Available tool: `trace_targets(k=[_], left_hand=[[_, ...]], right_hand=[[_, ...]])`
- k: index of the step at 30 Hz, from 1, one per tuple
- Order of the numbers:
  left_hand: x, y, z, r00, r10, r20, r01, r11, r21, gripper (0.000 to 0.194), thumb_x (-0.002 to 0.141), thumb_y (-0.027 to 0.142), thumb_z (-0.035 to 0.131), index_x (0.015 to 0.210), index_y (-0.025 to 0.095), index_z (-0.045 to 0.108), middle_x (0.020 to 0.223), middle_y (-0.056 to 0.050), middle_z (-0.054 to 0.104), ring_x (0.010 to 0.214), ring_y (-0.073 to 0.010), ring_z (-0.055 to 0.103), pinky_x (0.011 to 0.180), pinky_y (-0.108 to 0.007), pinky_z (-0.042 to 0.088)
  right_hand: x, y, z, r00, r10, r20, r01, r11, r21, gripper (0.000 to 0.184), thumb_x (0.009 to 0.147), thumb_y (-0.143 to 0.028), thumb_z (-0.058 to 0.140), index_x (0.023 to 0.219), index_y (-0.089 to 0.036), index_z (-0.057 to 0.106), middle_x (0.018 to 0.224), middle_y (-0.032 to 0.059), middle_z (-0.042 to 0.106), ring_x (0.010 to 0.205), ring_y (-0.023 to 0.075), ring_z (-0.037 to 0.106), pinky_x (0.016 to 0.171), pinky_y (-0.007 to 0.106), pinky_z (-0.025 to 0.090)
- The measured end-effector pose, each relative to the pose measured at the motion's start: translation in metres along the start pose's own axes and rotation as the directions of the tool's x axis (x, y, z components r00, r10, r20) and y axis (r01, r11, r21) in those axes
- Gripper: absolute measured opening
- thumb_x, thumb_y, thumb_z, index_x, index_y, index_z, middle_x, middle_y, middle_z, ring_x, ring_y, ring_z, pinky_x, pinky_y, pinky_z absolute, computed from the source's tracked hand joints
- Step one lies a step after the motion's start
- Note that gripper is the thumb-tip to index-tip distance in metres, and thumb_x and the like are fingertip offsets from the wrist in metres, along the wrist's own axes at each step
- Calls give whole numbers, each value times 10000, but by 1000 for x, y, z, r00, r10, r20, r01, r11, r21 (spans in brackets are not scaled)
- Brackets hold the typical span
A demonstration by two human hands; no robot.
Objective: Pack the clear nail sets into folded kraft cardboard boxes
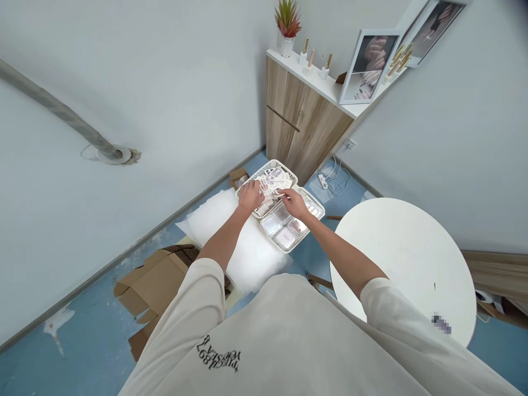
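Seemingly light, flexible and slippery, the flat packets [277,177] lie in the white basket [256,175] at twelve o'clock; remotely, I would take their edges. Right hand [293,202]: pinching one; left hand [249,196]: among them, grip I cannot tell.

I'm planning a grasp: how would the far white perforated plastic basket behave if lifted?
The basket probably keeps its shape, given its moulded-looking outline. The loose, flat, white printed pieces heaped inside would likely slide if it tilts.
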State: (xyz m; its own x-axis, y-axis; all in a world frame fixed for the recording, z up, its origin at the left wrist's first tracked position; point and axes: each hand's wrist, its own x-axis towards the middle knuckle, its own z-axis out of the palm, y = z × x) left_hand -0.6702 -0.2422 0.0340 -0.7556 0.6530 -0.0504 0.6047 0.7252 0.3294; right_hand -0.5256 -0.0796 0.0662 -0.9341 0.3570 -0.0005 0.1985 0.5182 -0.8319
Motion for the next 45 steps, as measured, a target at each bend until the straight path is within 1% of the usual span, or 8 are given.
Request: trace_targets(k=[6, 12, 16, 21, 28, 34, 40, 45], left_hand=[[-2, 39, -18, 984, 163, -64, -170, 977, -128, 430, 888, 257, 607, 1294, 170, 493, 1296, -185, 585, 1272, -384, 508, 1110, -471, 328], [-12, 115, -20, 913, 400, -78, -405, 866, -292, 479, 845, 217, 654, 1301, 169, 514, 1308, -177, 576, 1333, -376, 476, 1163, -463, 289], [-30, 176, -4, 847, 530, -27, -510, 799, -317, 500, 838, 210, 654, 1319, 187, 518, 1373, -161, 547, 1368, -364, 450, 1186, -456, 277], [-66, 253, 36, 792, 611, -16, -570, 729, -378, 502, 863, 223, 644, 1343, 199, 498, 1400, -150, 539, 1330, -341, 488, 1140, -460, 357], [-141, 369, 114, 827, 559, 54, -405, 660, -632, 528, 861, 141, 621, 1363, 225, 484, 1303, -115, 613, 1143, -255, 622, 1036, -427, 477], [-217, 458, 193, 872, 388, 298, 33, 561, -827, 526, 797, 97, 663, 1288, 223, 523, 1234, -118, 648, 1061, -208, 664, 936, -375, 535], [-279, 508, 255, 801, 396, 449, 186, 549, -815, 508, 773, 118, 669, 1259, 191, 541, 1293, -146, 622, 1103, -226, 653, 968, -390, 517], [-303, 526, 281, 757, 360, 546, 250, 612, -750, 501, 766, 140, 692, 1246, 186, 555, 1299, -153, 630, 1123, -231, 654, 992, -391, 497]], right_hand=[[-7, 2, -14, 986, 62, -157, -57, 998, 37, 271, 918, -330, 520, 1134, -233, 653, 1195, 70, 692, 1021, 222, 661, 943, 398, 529], [-40, 23, -58, 928, 182, -324, -150, 981, 121, 205, 860, -363, 578, 1004, -218, 601, 1034, 70, 713, 895, 207, 682, 866, 375, 543], [-85, 54, -92, 874, 256, -413, -205, 965, 165, 210, 831, -385, 584, 970, -228, 583, 912, 42, 705, 836, 199, 678, 843, 372, 553], [-166, 99, -136, 785, 391, -480, -272, 915, 300, 246, 807, -424, 588, 961, -234, 557, 834, 26, 686, 790, 201, 681, 781, 366, 568], [-302, 157, -196, 644, 543, -539, -312, 830, 462, 252, 765, -386, 632, 944, -247, 521, 744, -28, 650, 724, 178, 664, 731, 326, 541], [-421, 207, -229, 522, 658, -543, -445, 753, 485, 352, 744, -357, 635, 1072, -239, 592, 753, -30, 690, 684, 173, 629, 687, 303, 498], [-516, 252, -238, 382, 789, -481, -598, 608, 522, 219, 711, -355, 662, 888, -226, 666, 821, 6, 726, 735, 181, 666, 709, 298, 509], [-553, 273, -234, 312, 857, -411, -616, 512, 598, 154, 716, -348, 642, 795, -222, 681, 713, -3, 710, 706, 178, 668, 699, 289, 508]])
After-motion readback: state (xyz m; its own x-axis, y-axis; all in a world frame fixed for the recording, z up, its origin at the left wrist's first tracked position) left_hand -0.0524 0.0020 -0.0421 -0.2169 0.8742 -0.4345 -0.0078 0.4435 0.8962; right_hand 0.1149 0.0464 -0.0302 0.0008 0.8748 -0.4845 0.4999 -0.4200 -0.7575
